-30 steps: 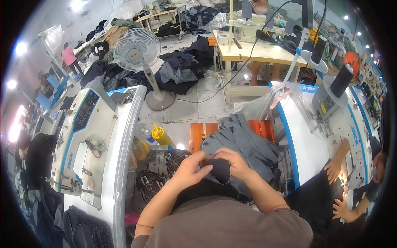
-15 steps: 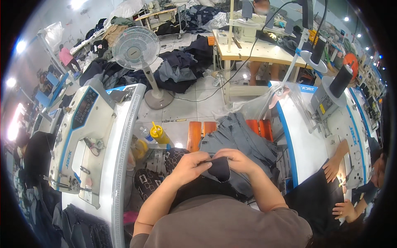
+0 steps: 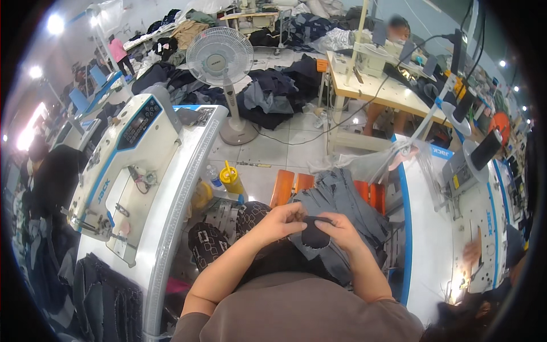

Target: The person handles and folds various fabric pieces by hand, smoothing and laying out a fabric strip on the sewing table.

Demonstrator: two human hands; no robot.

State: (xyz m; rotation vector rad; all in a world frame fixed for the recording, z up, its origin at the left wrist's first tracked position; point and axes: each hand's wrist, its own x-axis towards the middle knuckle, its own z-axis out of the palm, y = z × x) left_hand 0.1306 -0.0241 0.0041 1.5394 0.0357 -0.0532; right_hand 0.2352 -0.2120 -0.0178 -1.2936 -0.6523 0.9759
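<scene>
A small dark fabric piece [image 3: 316, 235] with a frayed, rounded lower edge hangs between my two hands. Its upper left edge is pinched by my left hand [image 3: 283, 221], fingers curled. On the other side my right hand [image 3: 342, 230] grips the upper right edge with its thumb on top. Beneath my hands, a stack of grey-blue denim pieces [image 3: 330, 199] lies on an orange slatted bench [image 3: 283, 189], its edges frayed. My lap is partly covered by dark cloth.
On my left stands a white sewing machine [image 3: 122, 165] on a white table, with dark denim [image 3: 108, 296] hanging beside it. A yellow tumbler [image 3: 231, 181] and a fan [image 3: 220, 60] are ahead. At right, a co-worker's hand [image 3: 472, 251] is by another sewing machine [image 3: 487, 228].
The view has shifted, so surroundings sit further right. The fabric piece now shows flatter and wider between my hands. At right, the co-worker's hands and black cloth have moved.
</scene>
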